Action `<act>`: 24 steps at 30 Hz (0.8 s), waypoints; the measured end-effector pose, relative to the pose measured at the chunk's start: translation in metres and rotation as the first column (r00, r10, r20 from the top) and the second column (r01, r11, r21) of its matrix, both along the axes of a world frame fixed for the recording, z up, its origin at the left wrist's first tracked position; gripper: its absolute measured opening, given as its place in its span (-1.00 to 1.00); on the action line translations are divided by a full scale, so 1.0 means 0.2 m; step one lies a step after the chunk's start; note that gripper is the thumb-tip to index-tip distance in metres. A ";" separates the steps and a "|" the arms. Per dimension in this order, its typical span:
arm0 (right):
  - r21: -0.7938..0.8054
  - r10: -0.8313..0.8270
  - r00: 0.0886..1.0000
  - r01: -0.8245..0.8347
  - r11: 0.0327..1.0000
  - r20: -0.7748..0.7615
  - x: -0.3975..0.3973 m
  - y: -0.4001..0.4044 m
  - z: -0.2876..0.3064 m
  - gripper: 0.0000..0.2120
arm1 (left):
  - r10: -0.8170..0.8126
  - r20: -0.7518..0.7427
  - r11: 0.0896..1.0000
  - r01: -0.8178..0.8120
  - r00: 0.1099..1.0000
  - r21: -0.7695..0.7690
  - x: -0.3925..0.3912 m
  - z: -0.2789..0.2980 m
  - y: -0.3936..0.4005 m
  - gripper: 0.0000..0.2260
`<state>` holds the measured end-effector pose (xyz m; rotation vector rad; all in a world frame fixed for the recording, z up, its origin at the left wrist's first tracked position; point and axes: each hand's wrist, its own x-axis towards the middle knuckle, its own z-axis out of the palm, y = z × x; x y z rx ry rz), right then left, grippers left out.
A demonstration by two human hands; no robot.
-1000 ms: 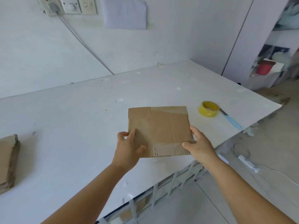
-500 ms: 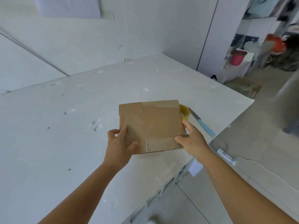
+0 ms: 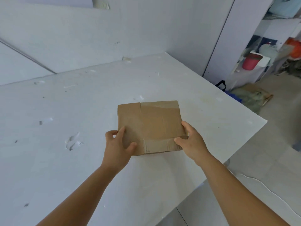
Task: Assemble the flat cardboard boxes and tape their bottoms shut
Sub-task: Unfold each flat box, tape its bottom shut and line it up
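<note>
I found one flat cardboard box (image 3: 149, 126) held above the white table (image 3: 81, 111), near its right-hand edge, face up and roughly level. My left hand (image 3: 118, 146) gripped the near left corner, thumb pressed on top and fingers curled beneath. My right hand (image 3: 189, 141) gripped the near right corner in the same manner, thumb over the flap crease. I judged this two-corner hold as a ready position for pushing the opposite edges together and springing the blank open into a tube; holding it off the table left room for that. The blank was still fully collapsed, so assembly had not begun and no bottom was taped.

Count: one blank in hand, two hands engaged. No tape roll or cutting tool was visible; either might have lain behind the cardboard, which I could not confirm.

Other items noted: one red bucket (image 3: 250, 61) on the shelving at the far right, one white cable (image 3: 267, 191) on the floor, and a bundle of bags (image 3: 249, 97) beside the table corner, their number unclear through blur.
</note>
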<state>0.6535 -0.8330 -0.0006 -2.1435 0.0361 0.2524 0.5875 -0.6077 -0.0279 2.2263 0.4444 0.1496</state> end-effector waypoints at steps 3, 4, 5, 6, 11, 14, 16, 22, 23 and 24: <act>0.010 0.070 0.997 -0.070 0.998 -0.013 0.06 0.03 -0.02 -0.41 | 0.078 0.000 0.997 -0.078 0.997 0.008 -0.01 0.00 0.00 -0.42; -0.008 0.100 0.995 -0.100 0.995 -0.010 0.08 0.03 -0.03 -0.42 | 0.103 -0.004 0.995 -0.103 0.995 0.013 -0.02 0.00 0.00 -0.43; -0.016 0.129 0.992 -0.129 0.992 0.005 0.10 0.03 -0.04 -0.43 | 0.128 -0.011 0.992 -0.128 0.992 0.018 -0.03 0.00 -0.01 -0.43; -0.028 0.159 0.987 -0.159 0.987 0.003 0.12 0.03 -0.03 -0.45 | 0.157 -0.016 0.987 -0.157 0.988 0.020 -0.05 0.01 -0.02 -0.43; -0.023 0.320 0.947 -0.320 0.947 0.026 0.22 0.06 -0.04 -0.41 | 0.352 -0.039 0.936 -0.350 0.935 0.045 -0.11 0.05 -0.12 -0.46; -0.068 0.424 0.905 -0.421 0.905 0.027 0.28 0.04 -0.03 -0.38 | 0.446 -0.051 0.895 -0.443 0.894 0.056 -0.15 0.09 -0.20 -0.46; -0.094 0.470 0.882 -0.465 0.880 0.034 0.29 0.04 -0.01 -0.36 | 0.495 -0.054 0.868 -0.491 0.867 0.066 -0.18 0.11 -0.25 -0.47; -0.103 0.563 0.825 -0.556 0.825 0.051 0.28 0.01 -0.01 -0.46 | 0.581 -0.054 0.813 -0.576 0.812 0.088 -0.28 0.16 -0.36 -0.47; -0.106 0.574 0.816 -0.566 0.818 0.070 0.28 0.01 0.00 -0.50 | 0.581 -0.053 0.813 -0.576 0.812 0.083 -0.29 0.17 -0.37 -0.46; -0.100 0.579 0.811 -0.572 0.814 0.079 0.26 0.01 0.01 -0.55 | 0.576 -0.057 0.817 -0.572 0.816 0.069 -0.30 0.18 -0.36 -0.45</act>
